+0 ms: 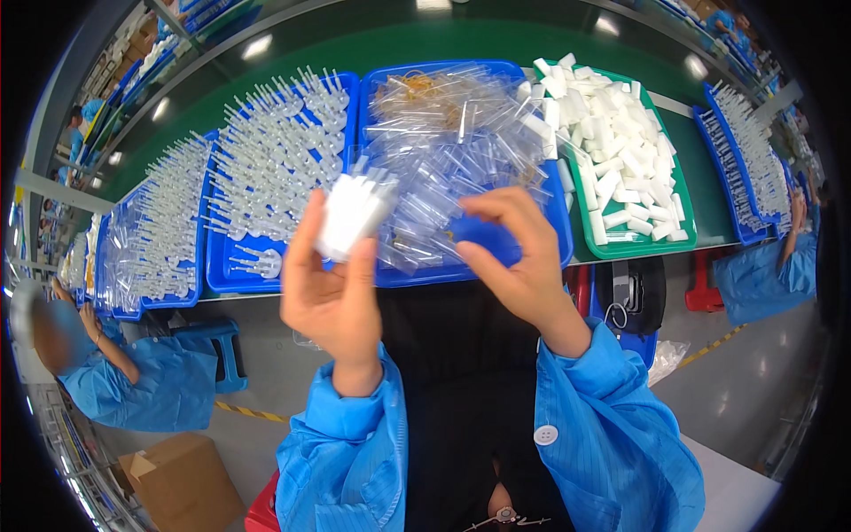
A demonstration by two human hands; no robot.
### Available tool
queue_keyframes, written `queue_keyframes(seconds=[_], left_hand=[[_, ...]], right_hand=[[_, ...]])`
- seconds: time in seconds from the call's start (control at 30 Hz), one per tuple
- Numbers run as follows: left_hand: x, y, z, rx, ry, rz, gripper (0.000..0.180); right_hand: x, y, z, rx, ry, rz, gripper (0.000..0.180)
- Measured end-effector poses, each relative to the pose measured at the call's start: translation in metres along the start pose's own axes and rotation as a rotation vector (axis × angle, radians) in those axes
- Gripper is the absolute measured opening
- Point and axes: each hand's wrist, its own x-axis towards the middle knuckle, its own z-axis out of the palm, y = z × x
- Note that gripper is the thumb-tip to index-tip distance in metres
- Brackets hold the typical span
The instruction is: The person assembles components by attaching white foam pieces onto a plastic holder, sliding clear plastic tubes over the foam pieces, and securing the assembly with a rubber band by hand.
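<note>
My left hand (332, 293) is closed around a bunch of white cylindrical pieces (350, 213), raised in front of the trays. Clear tube ends stick up from the top of the bunch, partly smeared by motion. Over the front of the middle blue tray (496, 266), my right hand (514, 253) is open, its thumb and forefinger apart with nothing visible between them. That tray holds a heap of clear plastic tubes (443, 177). To the right, a green tray (634, 248) is piled with loose white cylinders (612, 133).
Left of the middle, a blue tray (235, 282) holds many white pieces with upright thin stems (284, 151). A green work surface (328, 44) runs behind. Co-workers in blue sit at left (146, 377) and right (771, 275). A cardboard box (182, 483) stands at lower left.
</note>
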Motion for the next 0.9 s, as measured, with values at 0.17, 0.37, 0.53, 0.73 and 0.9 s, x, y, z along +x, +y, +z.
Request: queue_keyframes(seconds=[0.17,0.37,0.53,0.73,0.9], left_hand=[[0.007,-0.004,-0.021,-0.246,0.141,-0.128,0.032],[-0.001,-0.017,-0.027,-0.154,0.025,-0.018,0.027],[-0.011,-0.011,-0.015,-0.047,-0.092,0.087,0.036],[-0.017,-0.014,0.0,0.141,-0.299,0.229,0.037],[-0.018,-0.009,0.013,0.116,-0.368,0.231,0.036]], right_hand=[[0.008,-0.002,0.048,-0.355,-0.246,-0.09,0.027],[0.026,0.002,0.048,-0.483,-0.196,-0.156,0.027],[0.018,0.02,0.008,0.468,0.023,0.151,0.024],[0.006,0.004,-0.007,0.644,-0.055,0.073,0.03],[-0.001,-0.002,-0.016,0.578,-0.017,0.059,0.031]])
